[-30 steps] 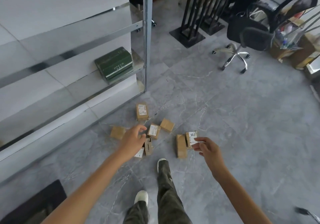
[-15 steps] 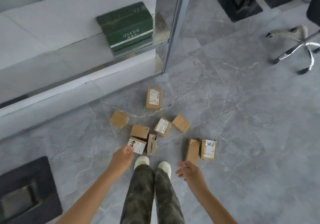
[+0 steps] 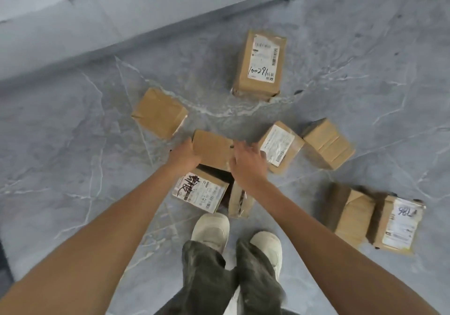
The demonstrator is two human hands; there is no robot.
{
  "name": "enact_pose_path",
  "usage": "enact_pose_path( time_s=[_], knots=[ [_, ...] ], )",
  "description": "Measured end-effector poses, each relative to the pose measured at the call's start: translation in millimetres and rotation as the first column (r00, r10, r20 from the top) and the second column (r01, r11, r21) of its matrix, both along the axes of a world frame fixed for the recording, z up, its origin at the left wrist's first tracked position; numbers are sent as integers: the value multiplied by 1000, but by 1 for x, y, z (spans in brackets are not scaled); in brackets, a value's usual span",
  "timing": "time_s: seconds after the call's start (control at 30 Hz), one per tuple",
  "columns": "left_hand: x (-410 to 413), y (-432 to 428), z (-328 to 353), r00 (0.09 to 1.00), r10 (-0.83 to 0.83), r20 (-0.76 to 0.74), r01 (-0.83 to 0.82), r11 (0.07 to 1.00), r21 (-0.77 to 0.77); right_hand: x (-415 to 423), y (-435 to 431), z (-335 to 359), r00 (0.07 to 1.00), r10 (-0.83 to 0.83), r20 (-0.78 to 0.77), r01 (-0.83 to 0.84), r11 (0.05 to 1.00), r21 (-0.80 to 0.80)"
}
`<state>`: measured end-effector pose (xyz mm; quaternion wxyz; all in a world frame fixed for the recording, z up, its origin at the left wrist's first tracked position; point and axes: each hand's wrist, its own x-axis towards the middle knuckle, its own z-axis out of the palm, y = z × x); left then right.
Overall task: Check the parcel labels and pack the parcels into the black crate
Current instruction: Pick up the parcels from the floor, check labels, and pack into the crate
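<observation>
Clasping left edge of plain parcel with fingers of left hand; fingers of right hand against right edge — gripping or just pressing, cannot tell. Positioned over labelled parcel, low above floor. Early stage — nine parcels loose, none packed, black crate unseen.
</observation>
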<state>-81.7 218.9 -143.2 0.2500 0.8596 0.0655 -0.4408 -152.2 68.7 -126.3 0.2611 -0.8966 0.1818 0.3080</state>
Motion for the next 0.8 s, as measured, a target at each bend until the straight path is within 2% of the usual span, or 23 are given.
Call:
enact_pose_path(
  time_s=[0.07,0.13,0.23,0.4,0.47,0.67,0.8],
  knots=[
    [0,-9,-12,996,78,41,-77,997,-17,7,2,-17,999,-4,-46,3,1000,-11],
    [-2,-15,-5,977,192,94,-188,981,-53,9,0,-17,995,-103,9,101,989,106],
    [-5,-24,41,920,351,175,-323,931,-170,10,-13,29,948,-297,115,248,914,321],
    [-6,-56,170,832,522,190,-420,815,-399,25,-58,161,765,-595,247,443,764,470],
    [-6,-63,225,800,576,168,-459,769,-445,34,-69,220,736,-624,265,455,744,489],
    [17,-51,388,623,778,87,-608,551,-572,64,-65,379,691,-638,341,451,749,486],
    [34,-31,501,589,792,160,-554,539,-634,85,-48,492,636,-657,406,426,737,525]
  ],
)
